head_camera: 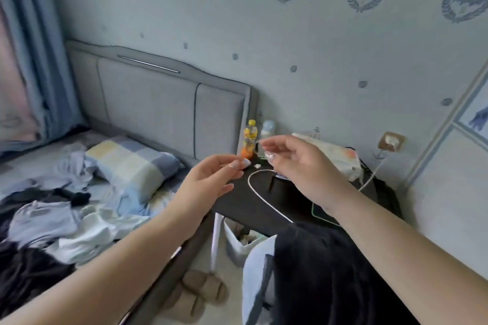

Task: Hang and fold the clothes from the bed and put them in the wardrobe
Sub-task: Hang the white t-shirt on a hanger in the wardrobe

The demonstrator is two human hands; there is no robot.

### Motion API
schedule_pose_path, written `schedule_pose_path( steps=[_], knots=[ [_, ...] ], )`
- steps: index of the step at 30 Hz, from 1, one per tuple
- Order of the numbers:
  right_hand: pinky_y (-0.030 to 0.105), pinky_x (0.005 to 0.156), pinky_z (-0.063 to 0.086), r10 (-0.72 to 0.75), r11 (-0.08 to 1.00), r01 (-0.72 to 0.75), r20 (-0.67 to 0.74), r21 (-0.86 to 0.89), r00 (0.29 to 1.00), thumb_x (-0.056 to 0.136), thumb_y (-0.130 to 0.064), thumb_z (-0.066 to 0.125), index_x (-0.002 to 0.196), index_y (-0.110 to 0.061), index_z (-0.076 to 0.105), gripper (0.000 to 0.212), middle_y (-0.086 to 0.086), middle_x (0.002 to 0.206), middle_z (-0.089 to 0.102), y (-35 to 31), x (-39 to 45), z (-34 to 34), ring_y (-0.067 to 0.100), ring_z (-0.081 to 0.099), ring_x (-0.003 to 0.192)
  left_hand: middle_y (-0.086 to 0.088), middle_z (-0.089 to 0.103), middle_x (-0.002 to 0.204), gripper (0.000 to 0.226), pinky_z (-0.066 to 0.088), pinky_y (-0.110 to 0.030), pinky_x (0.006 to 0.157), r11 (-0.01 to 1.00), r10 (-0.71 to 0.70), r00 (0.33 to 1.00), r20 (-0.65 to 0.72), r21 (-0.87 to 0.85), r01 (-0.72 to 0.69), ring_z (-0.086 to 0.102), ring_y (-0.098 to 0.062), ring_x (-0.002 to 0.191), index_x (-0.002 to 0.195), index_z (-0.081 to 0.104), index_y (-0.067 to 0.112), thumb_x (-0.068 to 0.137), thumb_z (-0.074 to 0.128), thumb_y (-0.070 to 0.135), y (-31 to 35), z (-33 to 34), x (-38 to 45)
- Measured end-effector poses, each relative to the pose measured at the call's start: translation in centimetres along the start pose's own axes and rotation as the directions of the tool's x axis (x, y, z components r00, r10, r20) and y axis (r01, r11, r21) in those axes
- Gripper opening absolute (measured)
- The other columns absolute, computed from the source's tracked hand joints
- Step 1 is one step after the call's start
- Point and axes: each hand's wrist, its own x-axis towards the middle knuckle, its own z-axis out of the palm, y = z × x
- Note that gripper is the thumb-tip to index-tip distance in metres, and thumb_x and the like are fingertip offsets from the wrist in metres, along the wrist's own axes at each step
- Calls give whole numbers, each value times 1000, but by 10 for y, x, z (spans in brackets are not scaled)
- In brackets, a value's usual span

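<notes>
Fingers of both hands were loosely curled, holding nothing I could make out; right hand point(293, 163) had thumb near forefinger, maybe pinching sth tiny, can't tell. Left hand point(211, 179) hovered beside it, both raised over the dark side table point(245, 203). Clothes point(52, 219) lay heaped on the bed point(163, 200), untouched. Risk: a forearm could snag the white cable point(253, 190) or knock the bottle point(249, 140), since both arms reached over the table.

Hands point(253, 166) raised nr clothes point(52, 219)

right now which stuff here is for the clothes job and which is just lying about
For the job: pile of clothes on the bed; dark garment.
Just lying about: checked pillow, orange drink bottle, white cable, slippers, bin.
</notes>
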Motion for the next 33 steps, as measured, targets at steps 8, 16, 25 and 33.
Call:
schedule_pose_path(
  steps=[8, 16, 25, 33],
  knots=[
    [20, 85, 46, -154, 976, 79, 392, 201, 907, 84, -31, 63, 101, -34, 62, 17, -13, 104, 66, -63, 75, 214, -2, 61, 98, -1, 73, 103, 13, 47, -39, 99, 998, -22, 887, -462, 46, 48, 66, -14, 101, 101, 68, 17, 93, 58, 19, 9, -219, -75],
    [12, 76, 48, -295, 927, 37, 668, 372, 683, 90, -21, 63, 97, -32, 62, 13, -11, 100, 67, -111, 105, 391, -7, 62, 87, 0, 72, 101, 26, 48, -33, 91, 996, -48, 650, -759, 12, 88, 65, -10, 96, 101, 68, 16, 80, 69, 31, 10, -349, -161],
    [21, 88, 49, -396, 908, 54, 806, 416, 440, 92, -17, 59, 110, -24, 63, 20, -11, 106, 67, -143, 136, 560, -5, 62, 95, 5, 74, 96, 33, 48, -31, 83, 988, -93, 306, -947, -49, 149, 67, -8, 92, 102, 67, 20, 73, 64, 36, -1, -465, -223],
    [23, 81, 51, -347, 932, 3, 890, 363, 295, 92, -17, 59, 101, -32, 62, 18, -12, 101, 67, -155, 144, 689, -5, 63, 88, 5, 73, 92, 14, 46, -34, 90, 968, -209, 12, -978, -205, 144, 64, -12, 94, 96, 67, 20, 96, 54, 16, -35, -550, -267]
  ],
)
